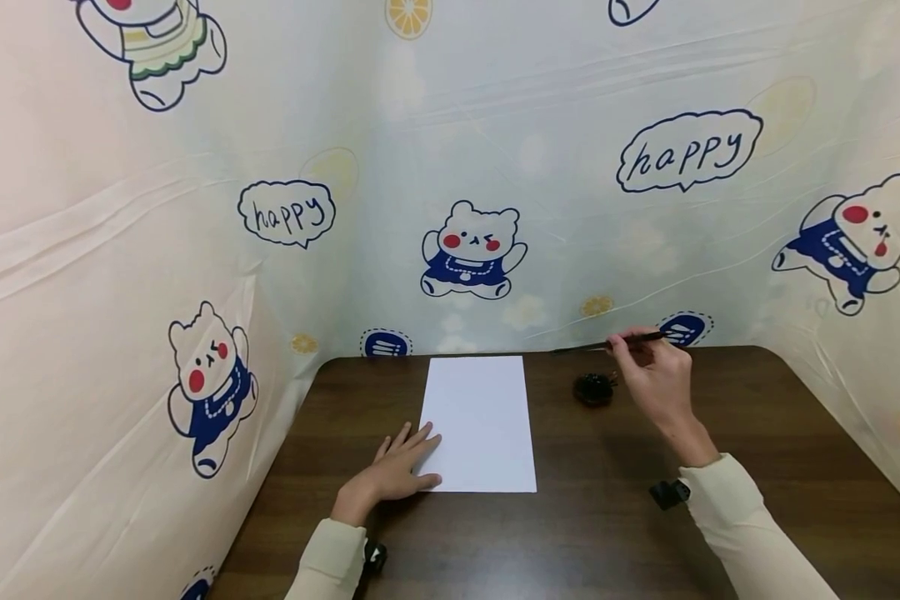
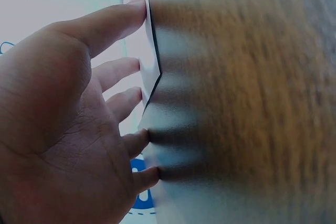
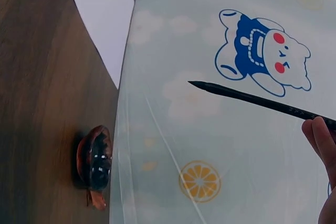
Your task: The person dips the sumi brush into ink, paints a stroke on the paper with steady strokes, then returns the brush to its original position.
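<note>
A blank white sheet of paper (image 1: 483, 417) lies on the dark wooden table. My left hand (image 1: 396, 468) rests on its lower left edge, fingers spread; in the left wrist view the thumb (image 2: 113, 27) and two fingers touch the sheet while the other two reach the wood. In my right hand (image 1: 656, 379) a dark writing brush (image 3: 252, 98) is pinched, held nearly level above the table's far side. Its pointed black tip is toward the left, clear of paper and table. Below and left of this hand stands a small glossy dark ink dish (image 1: 594, 389) with dark liquid inside.
A pale cloth (image 1: 375, 225) printed with bears, orange slices and "happy" bubbles hangs behind the table and along both sides. The brown tabletop (image 1: 570, 533) extends in front of the paper and to its right. A small black device is strapped at each wrist.
</note>
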`<state>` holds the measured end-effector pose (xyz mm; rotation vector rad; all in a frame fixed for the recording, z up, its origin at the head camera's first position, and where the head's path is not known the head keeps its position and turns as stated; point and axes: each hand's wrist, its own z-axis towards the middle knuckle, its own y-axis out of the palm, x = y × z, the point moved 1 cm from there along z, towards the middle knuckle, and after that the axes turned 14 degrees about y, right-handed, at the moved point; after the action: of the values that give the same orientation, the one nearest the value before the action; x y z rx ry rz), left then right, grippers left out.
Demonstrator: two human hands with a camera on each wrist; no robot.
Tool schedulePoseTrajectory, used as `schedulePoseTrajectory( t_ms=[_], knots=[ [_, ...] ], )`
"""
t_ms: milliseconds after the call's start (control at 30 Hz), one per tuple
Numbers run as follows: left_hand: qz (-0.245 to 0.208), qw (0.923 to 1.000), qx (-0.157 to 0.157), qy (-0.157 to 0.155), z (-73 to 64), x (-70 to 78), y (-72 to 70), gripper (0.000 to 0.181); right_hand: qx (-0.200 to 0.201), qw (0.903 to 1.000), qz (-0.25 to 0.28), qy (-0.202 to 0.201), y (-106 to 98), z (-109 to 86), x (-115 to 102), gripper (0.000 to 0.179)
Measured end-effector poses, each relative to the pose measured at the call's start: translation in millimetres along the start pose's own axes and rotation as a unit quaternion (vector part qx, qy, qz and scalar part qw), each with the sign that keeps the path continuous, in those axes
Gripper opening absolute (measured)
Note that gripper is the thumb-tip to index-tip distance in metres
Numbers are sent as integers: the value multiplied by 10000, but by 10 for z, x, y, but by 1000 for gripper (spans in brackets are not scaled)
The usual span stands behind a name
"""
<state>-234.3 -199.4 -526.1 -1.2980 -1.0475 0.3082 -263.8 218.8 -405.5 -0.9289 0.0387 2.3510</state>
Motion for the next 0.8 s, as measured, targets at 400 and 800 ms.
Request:
schedulePoseTrajectory(
  t_ms=[400, 800],
  knots=[
    [-37, 10000, 19, 33, -3, 7, -1, 73, 15, 9996, 265, -57, 136, 2, -376, 11],
    [-18, 10000, 18, 14, 7, -11, 5, 73, -208, 9993, 299, 41, 315, -37, -78, 10]
  ],
)
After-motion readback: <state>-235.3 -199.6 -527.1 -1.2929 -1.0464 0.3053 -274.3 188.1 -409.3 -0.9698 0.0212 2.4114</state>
